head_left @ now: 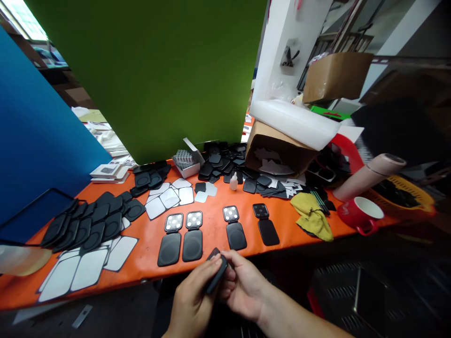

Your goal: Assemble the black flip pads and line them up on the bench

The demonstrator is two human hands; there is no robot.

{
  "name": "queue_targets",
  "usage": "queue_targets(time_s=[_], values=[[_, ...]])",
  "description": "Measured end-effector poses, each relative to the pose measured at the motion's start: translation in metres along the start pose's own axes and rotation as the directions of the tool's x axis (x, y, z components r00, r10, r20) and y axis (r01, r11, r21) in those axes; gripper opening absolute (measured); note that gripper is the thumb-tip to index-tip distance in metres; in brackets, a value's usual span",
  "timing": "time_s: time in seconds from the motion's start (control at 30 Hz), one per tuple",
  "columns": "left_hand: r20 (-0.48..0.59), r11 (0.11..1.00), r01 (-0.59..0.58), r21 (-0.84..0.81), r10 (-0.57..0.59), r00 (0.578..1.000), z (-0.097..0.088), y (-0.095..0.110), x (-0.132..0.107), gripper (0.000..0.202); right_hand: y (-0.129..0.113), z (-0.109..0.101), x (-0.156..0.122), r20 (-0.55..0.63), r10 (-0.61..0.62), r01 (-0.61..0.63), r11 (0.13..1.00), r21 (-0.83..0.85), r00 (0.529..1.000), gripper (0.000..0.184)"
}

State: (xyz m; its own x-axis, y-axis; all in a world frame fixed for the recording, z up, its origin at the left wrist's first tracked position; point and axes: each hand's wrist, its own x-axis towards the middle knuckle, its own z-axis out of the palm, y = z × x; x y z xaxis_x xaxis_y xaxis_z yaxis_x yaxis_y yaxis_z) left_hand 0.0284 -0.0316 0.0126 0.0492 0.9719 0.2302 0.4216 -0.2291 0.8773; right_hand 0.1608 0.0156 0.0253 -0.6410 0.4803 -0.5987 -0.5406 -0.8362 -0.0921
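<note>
At the table's front edge, a dark rounded-rectangular pad (217, 276) is held up on its side between my hands. My left hand (193, 295) grips it with the thumb along its near face. My right hand (246, 288) has its fingers curled and its thumb tip at the pad's upper right edge; part of the contact is hidden. Just beyond lie several unfolded black hinged pads, among them one nearby (236, 235) and one to its right (268, 232). Three of their small square upper panels show pale round spots (230, 213); the rightmost panel is dark.
Stacked black pads (100, 213) and white rounded sheets (89, 267) cover the left of the orange table (141, 253). Farther back stand a small dropper bottle (233, 182) and an open carton (282, 150). A yellow cloth (310, 216), red mug (357, 216) and pink flask (368, 177) are right.
</note>
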Motion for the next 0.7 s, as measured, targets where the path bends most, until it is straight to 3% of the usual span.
queue_targets(time_s=[0.13, 0.2, 0.33, 0.47, 0.5, 0.57, 0.63, 0.7], values=[[0.017, 0.977, 0.207, -0.057, -0.206, 0.978, 0.001, -0.001, 0.041, 0.024, -0.013, -0.004, 0.003, 0.049, -0.056, 0.056, 0.998, -0.007, 0.997, 0.025], [-0.077, 0.954, 0.3, -0.019, -0.301, 0.951, 0.001, -0.012, 0.072, 0.036, -0.022, -0.006, 0.002, 0.056, -0.123, 0.126, 0.991, -0.05, 0.991, 0.024], [-0.092, 0.948, 0.303, 0.092, -0.295, 0.951, 0.007, -0.042, 0.124, 0.047, -0.035, -0.015, -0.005, 0.018, -0.255, 0.256, 0.959, -0.123, 0.967, 0.025], [-0.074, 0.941, 0.225, 0.254, -0.213, 0.974, 0.015, -0.052, 0.127, 0.045, -0.045, -0.033, -0.015, -0.007, -0.421, 0.393, 0.852, -0.346, 0.907, 0.028], [-0.054, 0.939, 0.187, 0.29, -0.179, 0.982, 0.017, -0.051, 0.12, 0.044, -0.051, -0.039, -0.018, -0.005, -0.496, 0.438, 0.772, -0.461, 0.868, 0.03], [0.035, 0.938, 0.09, 0.336, -0.108, 0.993, 0.019, -0.048, 0.104, 0.041, -0.068, -0.052, -0.022, 0.019, -0.654, 0.458, 0.509, -0.729, 0.756, 0.033], [0.181, 0.91, -0.033, 0.413, -0.046, 0.982, 0.021, -0.047, 0.089, 0.043, -0.091, -0.066, -0.025, 0.091, -0.769, 0.337, 0.167, -0.927, 0.633, 0.035], [0.307, 0.834, -0.15, 0.531, -0.024, 0.951, 0.022, -0.05, 0.078, 0.05, -0.113, -0.077, -0.027, 0.169, -0.822, 0.119, -0.124, -0.985, 0.543, 0.035]])
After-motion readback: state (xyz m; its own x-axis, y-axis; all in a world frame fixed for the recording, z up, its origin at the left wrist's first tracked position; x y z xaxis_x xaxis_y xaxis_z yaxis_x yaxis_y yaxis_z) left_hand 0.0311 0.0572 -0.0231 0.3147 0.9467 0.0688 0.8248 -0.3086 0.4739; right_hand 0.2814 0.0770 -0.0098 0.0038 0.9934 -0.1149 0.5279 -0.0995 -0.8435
